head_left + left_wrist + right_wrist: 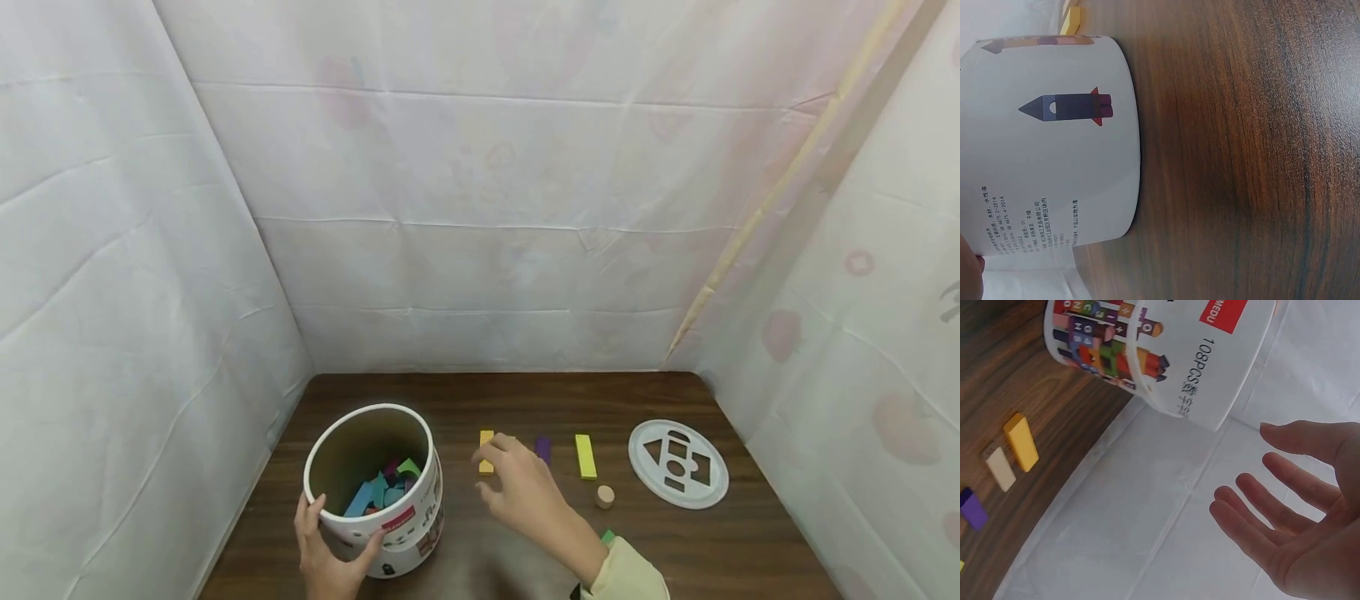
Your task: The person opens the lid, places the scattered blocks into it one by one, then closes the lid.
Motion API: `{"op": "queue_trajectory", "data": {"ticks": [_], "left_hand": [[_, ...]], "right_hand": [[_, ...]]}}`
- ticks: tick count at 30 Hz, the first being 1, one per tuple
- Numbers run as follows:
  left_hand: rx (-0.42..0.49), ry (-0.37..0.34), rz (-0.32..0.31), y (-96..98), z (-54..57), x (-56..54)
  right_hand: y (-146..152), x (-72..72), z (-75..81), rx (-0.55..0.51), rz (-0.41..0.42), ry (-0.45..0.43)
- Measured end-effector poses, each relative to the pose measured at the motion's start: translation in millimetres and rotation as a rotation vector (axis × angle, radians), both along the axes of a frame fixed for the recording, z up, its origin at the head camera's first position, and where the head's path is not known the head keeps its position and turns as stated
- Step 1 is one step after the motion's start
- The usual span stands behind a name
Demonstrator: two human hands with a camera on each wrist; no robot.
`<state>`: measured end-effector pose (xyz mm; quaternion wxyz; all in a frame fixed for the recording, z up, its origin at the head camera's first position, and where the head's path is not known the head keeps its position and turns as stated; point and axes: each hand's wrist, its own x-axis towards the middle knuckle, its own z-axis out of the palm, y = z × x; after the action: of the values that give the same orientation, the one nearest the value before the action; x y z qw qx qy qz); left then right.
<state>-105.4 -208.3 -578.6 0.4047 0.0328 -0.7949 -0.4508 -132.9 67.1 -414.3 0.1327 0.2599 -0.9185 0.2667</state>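
A white bucket (408, 537) with printed pictures stands at the left of the table, several coloured blocks (386, 492) heaped inside it. My left hand (330, 562) grips the bucket's near side, fingers at the rim and thumb against the outer wall. Beyond the bucket, my right hand (525, 492) hovers above the table, fingers spread and loosely bent, nothing in it. Closest to its fingers is an orange-yellow block (487, 438), partly covered by them. A plain wood block (1000, 469) and a purple block (543, 450) lie beside that one.
To the right lie a yellow block (586, 457) and a small round wooden piece (605, 497). A white round lid (645, 483) with shaped holes is farther right. Part of a green block (608, 537) shows beside the right sleeve (630, 575). White sheets (480, 267) hang around the table.
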Motion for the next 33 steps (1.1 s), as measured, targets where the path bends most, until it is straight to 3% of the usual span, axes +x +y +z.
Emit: {"op": "queue_trajectory", "data": {"ticks": [8,18,28,33], "left_hand": [[0.003,0.004,0.004,-1.7,1.6,1.1],[0.010,-0.009,-0.003,0.0,1.5,0.8],[0.000,-0.016,-0.001,-0.6,0.3,0.8],[-0.008,-0.019,-0.001,-0.5,-0.1,0.3]], "right_hand": [[22,5.8,-13.0,-0.041,-0.047,0.013],[43,8.1,-31.2,-0.014,-0.154,0.031],[65,8.7,-49.3,-0.006,-0.264,-0.019],[75,9.1,-59.3,-0.009,-0.277,-0.029]]}}
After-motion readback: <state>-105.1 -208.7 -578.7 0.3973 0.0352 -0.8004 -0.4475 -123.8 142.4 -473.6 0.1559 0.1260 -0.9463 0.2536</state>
